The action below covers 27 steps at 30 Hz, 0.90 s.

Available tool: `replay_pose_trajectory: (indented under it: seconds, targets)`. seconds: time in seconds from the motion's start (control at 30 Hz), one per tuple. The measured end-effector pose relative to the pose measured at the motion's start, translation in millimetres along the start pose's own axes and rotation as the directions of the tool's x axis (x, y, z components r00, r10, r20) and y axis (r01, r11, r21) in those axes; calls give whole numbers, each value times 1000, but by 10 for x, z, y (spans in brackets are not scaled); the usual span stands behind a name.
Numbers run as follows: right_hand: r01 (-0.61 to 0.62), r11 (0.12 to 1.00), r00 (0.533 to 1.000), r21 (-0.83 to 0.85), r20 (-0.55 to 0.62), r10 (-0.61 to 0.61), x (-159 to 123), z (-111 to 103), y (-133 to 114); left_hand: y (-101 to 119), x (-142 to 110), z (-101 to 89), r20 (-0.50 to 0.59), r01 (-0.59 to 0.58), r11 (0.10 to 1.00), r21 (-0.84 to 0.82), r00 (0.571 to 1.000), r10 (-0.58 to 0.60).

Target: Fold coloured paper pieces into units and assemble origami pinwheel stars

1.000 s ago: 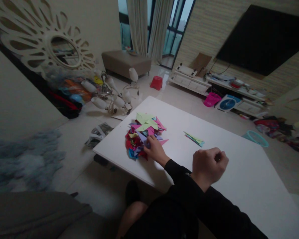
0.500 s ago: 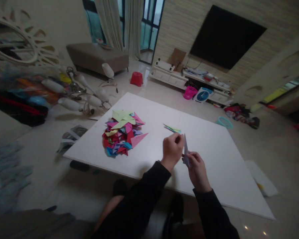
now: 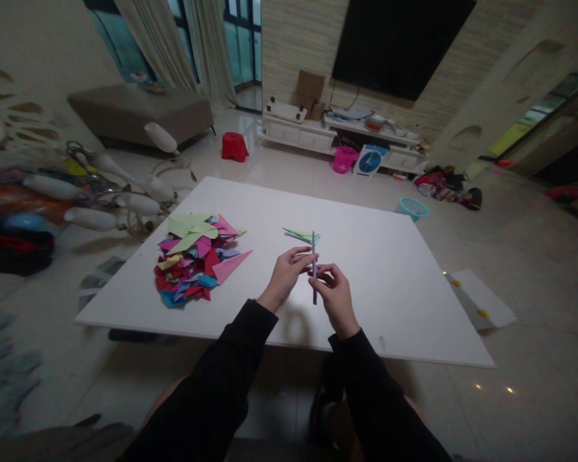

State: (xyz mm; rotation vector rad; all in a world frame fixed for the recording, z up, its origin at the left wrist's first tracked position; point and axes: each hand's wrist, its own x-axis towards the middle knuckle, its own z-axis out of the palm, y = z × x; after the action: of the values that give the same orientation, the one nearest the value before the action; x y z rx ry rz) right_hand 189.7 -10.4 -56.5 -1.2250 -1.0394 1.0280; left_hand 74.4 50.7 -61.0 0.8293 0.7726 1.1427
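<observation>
Between my two hands, above the white table (image 3: pixel 390 308), a folded piece of purple paper (image 3: pixel 314 282) is seen nearly edge-on as a narrow upright strip. My left hand (image 3: pixel 289 269) pinches it from the left side, near its middle. From the right, my right hand (image 3: pixel 334 292) grips it with thumb and fingers a little lower. Just beyond my hands lies a small stack of thin coloured paper pieces (image 3: pixel 296 235), green and blue among them. A heap of folded paper shapes (image 3: pixel 197 263) in several colours sits on the table's left part.
A lamp with several white shades (image 3: pixel 139 204) stands close to the table's left edge. Past the far side are a red stool (image 3: pixel 234 147), a pink bin (image 3: pixel 344 160) and a light-blue basket (image 3: pixel 413 208). A white box (image 3: pixel 481 298) is on the floor at right.
The view has turned to the right. My left hand has gone from a closed curl beside the purple paper to pinching it, and the paper now appears edge-on.
</observation>
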Motion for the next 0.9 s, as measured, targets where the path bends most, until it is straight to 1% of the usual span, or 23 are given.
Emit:
replay_pose_trajectory:
  seconds: [0.17,0.37,0.53,0.67,0.73,0.8,0.83,0.87,0.9]
  targets:
    - [-21,999,1000,-47,0,21,42,-109,25,-83,0,95,-30,-17,1000,-3,999,17]
    - [21,988,997,-156,-71,-33,70,-210,18,-186,-6,111,-4,-16,999,42,1000,16]
    - [41,981,997,-187,-61,-53,99,-266,39,-213,-27,183,14,-31,997,75,999,30]
    - [53,951,994,-305,-77,-80,154,-293,88,-242,-11,214,-5,-26,997,73,1000,26]
    - [69,914,992,-399,-69,-105,192,-324,105,-259,40,167,-30,-55,988,145,998,60]
    - [82,866,991,-494,-49,-121,227,-369,117,-284,95,80,-36,-79,946,314,995,95]
    - [82,845,991,-529,-47,-125,240,-393,125,-302,114,28,-19,-76,900,429,995,93]
    - [79,830,991,-553,-47,-126,250,-416,134,-324,123,-25,22,-68,832,550,997,67]
    - [75,820,991,-567,-51,-126,256,-434,146,-349,119,-74,82,-67,743,666,996,16]
